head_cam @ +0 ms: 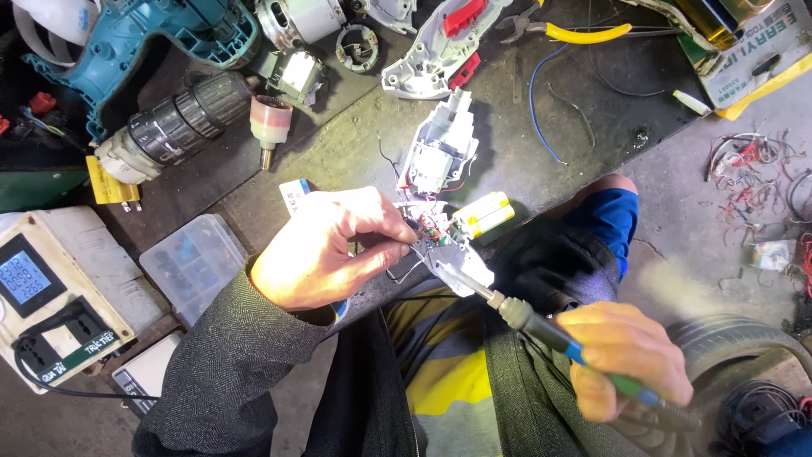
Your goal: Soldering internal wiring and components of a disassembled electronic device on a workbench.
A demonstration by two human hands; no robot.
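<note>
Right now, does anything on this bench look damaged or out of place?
Nothing looks broken by accident, but tools lie in pieces: a white shell half lies open near the bench's far edge, and loose wire scraps litter the floor. The left hand steadies an opened drill body while the right hand holds a soldering iron.

We are seeing a teal drill housing (144,38) lying at the upper left of the dark workbench (355,144). A black drill chuck and gearbox (173,127) is lying just below it, near a pink-banded gear part (270,118). A silver motor (298,19) is sitting at the top edge. A white housing half with red switch parts (440,42) is lying beside yellow-handled pliers (567,31). A blue wire (537,106) is trailing across the bench. A clear plastic parts box (193,264) is resting beside a beige socket box with a blue display (55,296). Loose wire scraps (753,169) are lying on the grey floor (677,195).
</note>
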